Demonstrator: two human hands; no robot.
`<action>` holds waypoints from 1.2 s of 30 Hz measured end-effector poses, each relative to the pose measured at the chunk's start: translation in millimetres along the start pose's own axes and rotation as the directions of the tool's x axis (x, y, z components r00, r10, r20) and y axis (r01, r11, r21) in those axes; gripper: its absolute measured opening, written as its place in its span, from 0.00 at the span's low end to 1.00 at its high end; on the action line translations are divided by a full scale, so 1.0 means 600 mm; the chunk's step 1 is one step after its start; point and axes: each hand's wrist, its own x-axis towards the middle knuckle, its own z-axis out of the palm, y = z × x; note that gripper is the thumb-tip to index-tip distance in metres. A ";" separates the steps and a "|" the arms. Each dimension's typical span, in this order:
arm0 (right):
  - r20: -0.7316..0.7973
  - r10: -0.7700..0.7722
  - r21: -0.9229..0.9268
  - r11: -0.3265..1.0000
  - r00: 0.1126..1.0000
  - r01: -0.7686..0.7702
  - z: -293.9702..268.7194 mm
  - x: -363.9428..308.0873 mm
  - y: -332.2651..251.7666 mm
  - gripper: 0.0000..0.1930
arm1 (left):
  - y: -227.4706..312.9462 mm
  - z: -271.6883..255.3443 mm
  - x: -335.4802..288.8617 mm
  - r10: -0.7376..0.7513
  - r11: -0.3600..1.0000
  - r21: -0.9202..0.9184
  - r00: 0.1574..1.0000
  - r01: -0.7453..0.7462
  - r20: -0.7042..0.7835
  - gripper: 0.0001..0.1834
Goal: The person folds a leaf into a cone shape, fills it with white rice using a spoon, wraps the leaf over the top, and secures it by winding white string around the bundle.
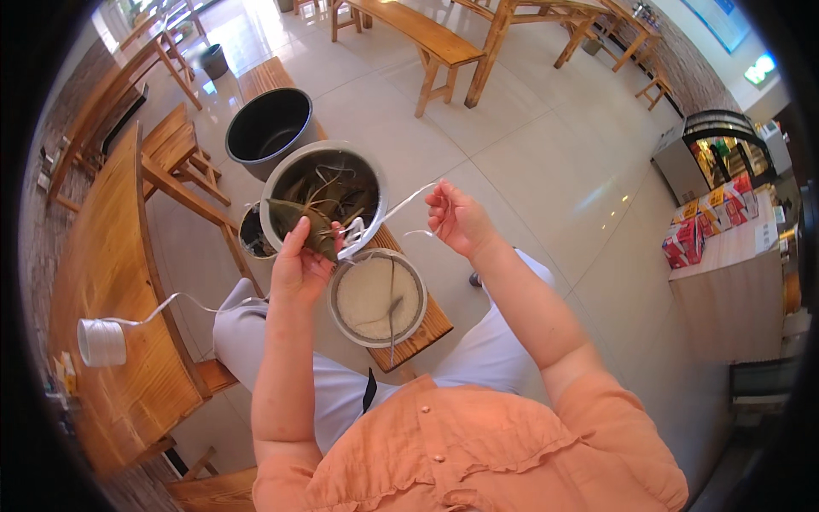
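My left hand (299, 264) grips a green leaf-wrapped dumpling (300, 224), held over the rim of a metal basin. White string (394, 207) runs from the dumpling up to my right hand (454, 218), which pinches it taut between the fingers. More of the string trails left to a white spool (101, 342) on the wooden table. Below my hands a metal bowl of white rice (375, 299) with a spoon in it sits on a wooden bench (431, 324).
A large metal basin (277, 183) holding soaking leaves and water sits on the bench, a black tub (269, 128) beyond it. A long wooden table (102, 282) lies to my left. Wooden benches and tables stand further off; a counter with red boxes (725, 247) is at right.
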 end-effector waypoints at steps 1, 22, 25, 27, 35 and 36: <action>0.023 0.027 -0.029 0.999 0.999 -0.026 -0.005 0.000 -0.010 0.09 | 0.006 -0.002 0.000 0.030 1.000 0.005 0.999 -0.030 -0.011 0.13; 0.422 -0.572 -0.832 0.064 0.704 0.551 0.030 -0.033 0.009 0.11 | 0.034 0.027 0.009 0.084 0.996 -0.006 0.993 -0.084 0.082 0.15; 0.460 -0.515 -0.834 0.030 0.723 0.552 0.072 -0.038 0.024 0.11 | 0.029 0.038 -0.002 0.076 0.997 -0.010 0.988 -0.075 0.135 0.15; 0.418 -0.505 -0.803 0.184 0.755 0.567 0.092 -0.026 0.039 0.10 | 0.026 0.040 -0.009 0.047 0.999 0.009 0.987 -0.049 0.154 0.15; 0.426 -0.398 -0.790 0.273 0.812 0.548 0.101 0.043 0.043 0.08 | 0.009 0.052 -0.020 -0.045 0.993 0.114 0.980 0.023 0.196 0.17; 0.428 -0.395 -0.792 0.270 0.813 0.548 0.099 0.044 0.035 0.08 | 0.010 0.048 -0.020 -0.036 0.993 0.120 0.979 0.012 0.199 0.17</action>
